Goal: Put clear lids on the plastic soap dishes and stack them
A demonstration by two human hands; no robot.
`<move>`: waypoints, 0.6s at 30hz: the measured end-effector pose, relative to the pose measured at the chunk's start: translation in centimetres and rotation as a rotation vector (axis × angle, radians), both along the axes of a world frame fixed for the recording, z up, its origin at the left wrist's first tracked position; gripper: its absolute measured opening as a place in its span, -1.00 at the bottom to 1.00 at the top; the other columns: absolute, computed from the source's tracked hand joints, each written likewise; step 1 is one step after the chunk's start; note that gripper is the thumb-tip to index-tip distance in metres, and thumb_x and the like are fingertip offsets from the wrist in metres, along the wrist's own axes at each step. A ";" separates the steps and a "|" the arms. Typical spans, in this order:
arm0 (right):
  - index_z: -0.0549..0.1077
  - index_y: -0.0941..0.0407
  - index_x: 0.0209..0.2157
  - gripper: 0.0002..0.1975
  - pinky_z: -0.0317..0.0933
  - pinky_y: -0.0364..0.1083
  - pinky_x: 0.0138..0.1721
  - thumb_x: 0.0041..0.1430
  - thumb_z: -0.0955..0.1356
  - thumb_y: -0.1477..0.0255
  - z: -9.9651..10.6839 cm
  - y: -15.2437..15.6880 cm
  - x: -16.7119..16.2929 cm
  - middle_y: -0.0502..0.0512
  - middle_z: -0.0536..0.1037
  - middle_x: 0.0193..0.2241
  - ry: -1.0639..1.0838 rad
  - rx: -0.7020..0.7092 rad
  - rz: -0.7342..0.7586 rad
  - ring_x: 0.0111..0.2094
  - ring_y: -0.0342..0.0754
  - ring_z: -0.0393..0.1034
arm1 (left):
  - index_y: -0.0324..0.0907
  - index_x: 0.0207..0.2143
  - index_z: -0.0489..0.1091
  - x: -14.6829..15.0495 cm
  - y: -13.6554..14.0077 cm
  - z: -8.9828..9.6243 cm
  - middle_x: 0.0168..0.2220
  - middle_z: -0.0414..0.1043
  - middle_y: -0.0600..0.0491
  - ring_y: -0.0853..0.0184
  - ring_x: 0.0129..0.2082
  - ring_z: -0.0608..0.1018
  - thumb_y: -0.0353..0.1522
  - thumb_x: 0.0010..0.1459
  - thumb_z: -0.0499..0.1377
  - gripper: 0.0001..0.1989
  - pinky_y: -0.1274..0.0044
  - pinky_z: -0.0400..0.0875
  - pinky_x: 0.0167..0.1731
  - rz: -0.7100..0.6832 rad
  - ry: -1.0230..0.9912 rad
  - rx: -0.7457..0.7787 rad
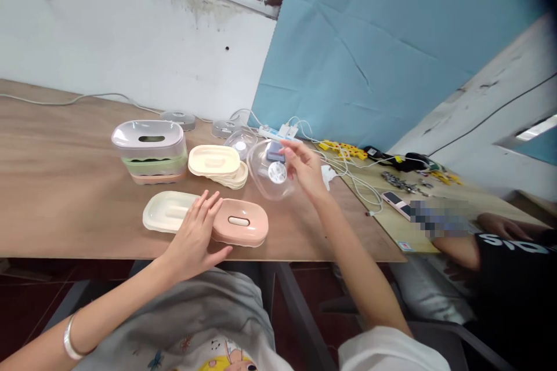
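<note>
My right hand point(304, 168) holds a clear plastic lid point(268, 171) lifted above the wooden table point(65, 185), tilted on edge. My left hand point(195, 237) rests with spread fingers against the left end of a pink oval box point(240, 222) near the table's front edge. A cream oval tray point(167, 210) lies just left of that box, partly under my fingers.
A stack of oval boxes point(150, 151) with a lilac one on top stands behind, next to a pile of cream trays point(216, 163). Clear lids point(240, 140), a power strip point(274, 132) with white cables and yellow parts point(343, 151) lie further back. A person's arm point(500, 226) rests at the right.
</note>
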State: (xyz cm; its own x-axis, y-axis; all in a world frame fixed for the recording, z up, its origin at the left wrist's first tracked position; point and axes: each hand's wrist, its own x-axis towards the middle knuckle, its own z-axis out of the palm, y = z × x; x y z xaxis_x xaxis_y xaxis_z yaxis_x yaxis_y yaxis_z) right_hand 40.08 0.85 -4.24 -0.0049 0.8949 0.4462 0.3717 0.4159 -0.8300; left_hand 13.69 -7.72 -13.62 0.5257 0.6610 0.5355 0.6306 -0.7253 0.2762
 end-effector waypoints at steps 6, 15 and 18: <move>0.48 0.16 -0.19 -0.69 0.30 -0.11 -0.31 0.19 0.29 0.23 -3.9 -2.5 -4.1 0.12 0.58 -0.28 -0.226 -0.302 0.376 -0.33 -0.09 0.45 | -0.33 0.29 -0.24 -0.1 0.0 -0.1 0.29 -0.04 -0.27 -0.06 0.32 -0.09 -0.16 0.13 0.15 -0.14 0.11 -0.07 0.22 0.036 0.072 0.025; -0.01 0.20 0.29 -0.10 0.08 0.24 0.09 0.05 0.34 0.03 -3.5 -5.9 -7.4 0.36 0.10 0.26 -0.878 -0.192 0.427 0.19 0.29 0.10 | -0.29 0.30 -0.25 0.2 0.2 -0.9 0.28 0.03 -0.24 -0.01 0.28 0.10 -0.17 0.17 0.11 -0.18 0.14 -0.04 0.19 0.077 0.091 -0.022; -0.05 0.21 0.30 0.05 0.11 0.27 0.04 -0.08 0.41 -0.01 -3.2 -6.3 -8.4 0.40 0.13 0.23 -1.039 -0.145 0.406 0.14 0.35 0.13 | -0.29 0.30 -0.31 0.0 0.2 -1.1 0.26 0.08 -0.26 0.05 0.21 0.26 -0.22 0.12 0.15 -0.12 0.18 0.06 0.17 0.073 0.034 -0.060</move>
State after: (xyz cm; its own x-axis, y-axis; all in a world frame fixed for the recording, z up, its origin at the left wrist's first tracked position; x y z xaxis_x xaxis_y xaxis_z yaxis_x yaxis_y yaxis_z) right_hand 31.70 -5.41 -7.41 -0.6168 0.7854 -0.0521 0.7700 0.5884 -0.2468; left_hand 13.71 -7.49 -14.71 0.4922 0.7286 0.4764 0.6906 -0.6599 0.2958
